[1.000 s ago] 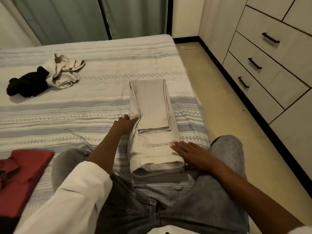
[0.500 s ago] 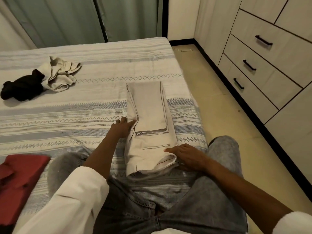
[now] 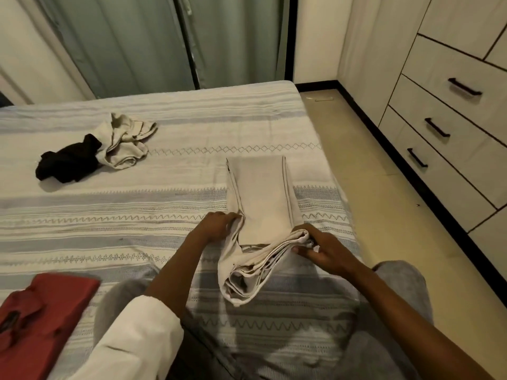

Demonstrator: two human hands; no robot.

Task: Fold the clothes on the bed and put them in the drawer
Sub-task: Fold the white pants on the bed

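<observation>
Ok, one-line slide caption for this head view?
Both hands, left hand and right hand, grip beige trousers mid-fold on the striped bed; drawers shut.

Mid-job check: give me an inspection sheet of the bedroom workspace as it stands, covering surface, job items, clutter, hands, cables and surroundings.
Surface: striped bedspread on the bed.
Job's things: beige trousers partly folded, near end lifted; crumpled beige garment and black garment unfolded at far left; red garment at near left, seemingly folded.
Clutter: thin object on the floor by the bed corner, too small to identify.
Hands: left hand grips the trousers' left edge; right hand grips the lifted near end.
Cables: nothing seen.
Surroundings: green curtains beyond the bed; drawers with black handles at right, all closed.
</observation>
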